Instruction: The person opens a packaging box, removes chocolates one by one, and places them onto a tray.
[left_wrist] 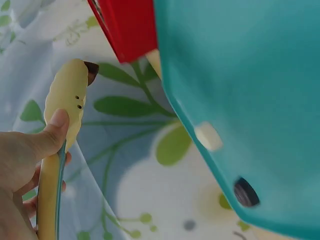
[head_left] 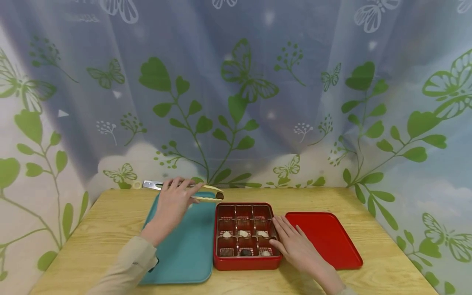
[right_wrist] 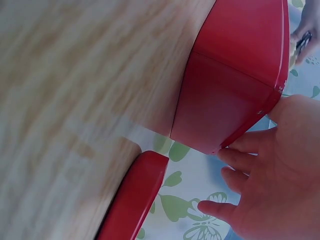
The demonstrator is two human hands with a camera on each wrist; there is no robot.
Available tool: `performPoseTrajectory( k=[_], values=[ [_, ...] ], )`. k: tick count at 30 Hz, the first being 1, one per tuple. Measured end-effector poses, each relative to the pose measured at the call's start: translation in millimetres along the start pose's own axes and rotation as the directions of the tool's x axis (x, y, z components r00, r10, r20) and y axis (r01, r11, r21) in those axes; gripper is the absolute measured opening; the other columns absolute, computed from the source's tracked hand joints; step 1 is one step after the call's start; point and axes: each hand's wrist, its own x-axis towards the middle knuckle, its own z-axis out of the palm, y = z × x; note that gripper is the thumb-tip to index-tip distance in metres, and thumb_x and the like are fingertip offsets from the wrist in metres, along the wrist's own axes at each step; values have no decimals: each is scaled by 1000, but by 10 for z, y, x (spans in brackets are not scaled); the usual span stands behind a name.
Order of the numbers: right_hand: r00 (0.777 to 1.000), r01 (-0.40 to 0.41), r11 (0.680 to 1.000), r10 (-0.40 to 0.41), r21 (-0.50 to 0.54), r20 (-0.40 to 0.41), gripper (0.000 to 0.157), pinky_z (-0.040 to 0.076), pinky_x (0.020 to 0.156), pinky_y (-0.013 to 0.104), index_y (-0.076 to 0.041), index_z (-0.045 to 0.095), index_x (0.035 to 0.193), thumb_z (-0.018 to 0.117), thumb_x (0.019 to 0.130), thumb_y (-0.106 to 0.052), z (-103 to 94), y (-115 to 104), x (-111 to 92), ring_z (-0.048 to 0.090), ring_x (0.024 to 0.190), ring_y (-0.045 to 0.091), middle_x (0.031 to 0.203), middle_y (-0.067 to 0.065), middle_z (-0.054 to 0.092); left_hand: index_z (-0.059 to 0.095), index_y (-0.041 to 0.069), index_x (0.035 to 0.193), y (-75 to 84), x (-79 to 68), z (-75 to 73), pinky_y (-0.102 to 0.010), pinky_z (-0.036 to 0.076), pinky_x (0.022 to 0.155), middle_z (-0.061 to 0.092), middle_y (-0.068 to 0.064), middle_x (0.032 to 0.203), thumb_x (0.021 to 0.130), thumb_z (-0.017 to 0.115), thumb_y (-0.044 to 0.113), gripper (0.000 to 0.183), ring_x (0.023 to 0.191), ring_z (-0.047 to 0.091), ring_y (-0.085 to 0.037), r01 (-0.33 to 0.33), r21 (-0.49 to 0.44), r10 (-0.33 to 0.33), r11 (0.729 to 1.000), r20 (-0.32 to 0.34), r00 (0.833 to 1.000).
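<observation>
The person's left grip (head_left: 175, 200) holds the tongs (head_left: 153, 185), and a dark piece (head_left: 219, 195) is pinched between their tips, near the far left corner of the red box (head_left: 246, 263). The right grip (head_left: 296, 246), with fingers extended, touches the right side of this box. The teal tray (head_left: 188, 254) lies left of the box, the red lid (head_left: 328, 239) right of it.
</observation>
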Motion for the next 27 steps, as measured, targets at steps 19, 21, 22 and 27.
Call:
performPoseTrajectory(
  k=[19,21,22,27],
  values=[
    [1000,7,1000,-8,-13,-16,71,22,118,65,-3,31,159,45,106,-48,19,-4,9,23,153,35,165,17,26,71,28,127,-215,-134,315,-46,46,94,66,-3,109,81,78,31,47,108,57,-28,-9,142,-21,990,207,978],
    [1000,9,1000,-9,-13,-15,70,23,118,65,-3,31,159,46,106,-47,17,-4,3,23,153,35,165,17,26,72,28,125,-200,-105,360,-46,46,94,66,-3,107,80,78,35,45,107,57,-28,-12,150,-20,989,209,978],
    [1000,9,1000,-9,-13,-16,70,23,118,65,-3,31,159,46,106,-47,14,-3,-1,23,153,35,165,17,26,73,28,124,-190,-90,380,-46,46,93,66,-3,107,80,78,35,45,107,57,-28,-12,149,-19,989,210,978],
    [1000,7,1000,-7,-5,-17,70,22,118,65,-3,31,159,46,106,-47,-1,1,-9,23,153,35,165,17,26,74,29,122,-133,-11,447,-45,45,89,67,-3,107,81,78,34,42,105,56,-28,-1,148,-32,989,215,976]
  ],
)
